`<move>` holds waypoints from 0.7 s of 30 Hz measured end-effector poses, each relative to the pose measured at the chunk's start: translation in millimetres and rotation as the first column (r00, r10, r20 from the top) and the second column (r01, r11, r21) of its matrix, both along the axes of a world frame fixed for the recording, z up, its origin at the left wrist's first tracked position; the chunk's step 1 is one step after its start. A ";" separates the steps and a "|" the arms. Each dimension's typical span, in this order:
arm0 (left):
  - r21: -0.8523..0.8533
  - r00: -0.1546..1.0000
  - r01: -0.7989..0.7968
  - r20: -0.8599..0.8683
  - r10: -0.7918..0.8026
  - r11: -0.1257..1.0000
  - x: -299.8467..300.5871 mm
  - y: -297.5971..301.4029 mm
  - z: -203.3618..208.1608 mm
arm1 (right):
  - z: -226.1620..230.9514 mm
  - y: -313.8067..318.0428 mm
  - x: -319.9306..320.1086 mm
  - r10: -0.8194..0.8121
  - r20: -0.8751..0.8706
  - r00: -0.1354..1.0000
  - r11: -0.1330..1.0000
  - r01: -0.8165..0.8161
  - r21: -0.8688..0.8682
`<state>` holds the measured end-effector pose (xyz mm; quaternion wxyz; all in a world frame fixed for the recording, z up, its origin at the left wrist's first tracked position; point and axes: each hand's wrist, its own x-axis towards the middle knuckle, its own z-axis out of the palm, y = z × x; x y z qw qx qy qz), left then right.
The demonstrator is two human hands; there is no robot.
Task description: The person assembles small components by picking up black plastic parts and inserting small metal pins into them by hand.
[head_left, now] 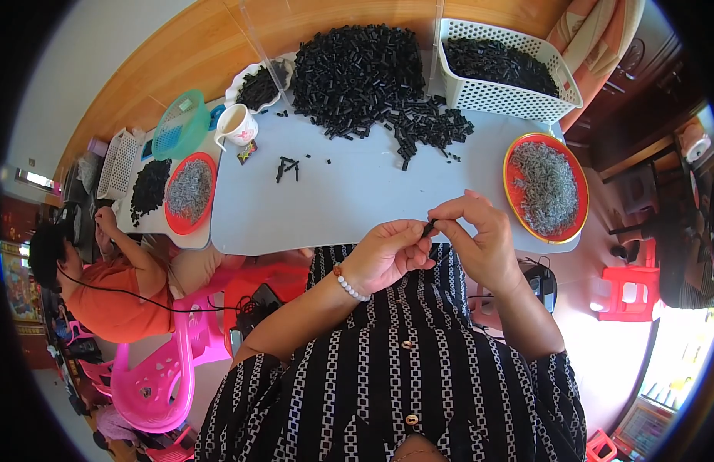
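Right here, just off the near edge of the table (pixel 295 223), my left hand (pixel 389 250) and right hand (pixel 484 237) meet over one small black piece (pixel 429 228), each pinching it between thumb and forefinger, the gap between them narrow. Two-sided grip, probably because something this tiny would turn in one; what lies inside the pinch I can't tell. It's up in front of my body, a good spot, I'd judge, for a close look. Out to my right, a red plate (pixel 511 202) bears a mound of clear, greyish bits (pixel 548 185), its raised rim likely there to stop them scattering, and it's in easy reach of my right hand. Further in, a few loose black pieces (pixel 288 168) lie apart on the pale top. Beyond them, the white mug (pixel 240 127) stands off to the left, presumably clear of my elbows. And at the back, the big heap of black pieces (pixel 361 73) spreads toward me, handy for picking, while the white perforated basket (pixel 496 94) corrals more behind its walls.
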<state>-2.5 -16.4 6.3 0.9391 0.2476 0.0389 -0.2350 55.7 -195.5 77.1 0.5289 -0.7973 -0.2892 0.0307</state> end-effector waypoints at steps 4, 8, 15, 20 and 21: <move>-0.011 1.000 0.010 -0.009 -0.010 1.000 0.6 -0.9 4.4 | 0.1 -1.9 0.6 0.042 -0.068 0.997 0.998 -0.039 0.043; -0.038 1.000 0.020 -0.006 -0.021 0.999 0.9 -1.2 6.3 | -3.3 -1.6 1.2 0.036 0.092 0.995 0.999 -0.038 0.017; -0.026 0.998 0.049 -0.037 -0.050 0.998 0.3 -0.9 8.0 | -9.8 -4.7 11.2 0.162 -0.061 0.985 0.978 -0.152 0.141; -0.022 0.998 0.061 -0.019 -0.062 0.998 3.1 -3.5 11.7 | -29.8 1.9 5.0 0.282 -0.356 0.891 0.841 -0.051 0.538; -0.022 0.998 0.058 -0.020 -0.059 0.998 3.3 -3.4 11.2 | -29.4 2.8 2.4 0.240 -0.354 0.904 0.851 -0.021 0.524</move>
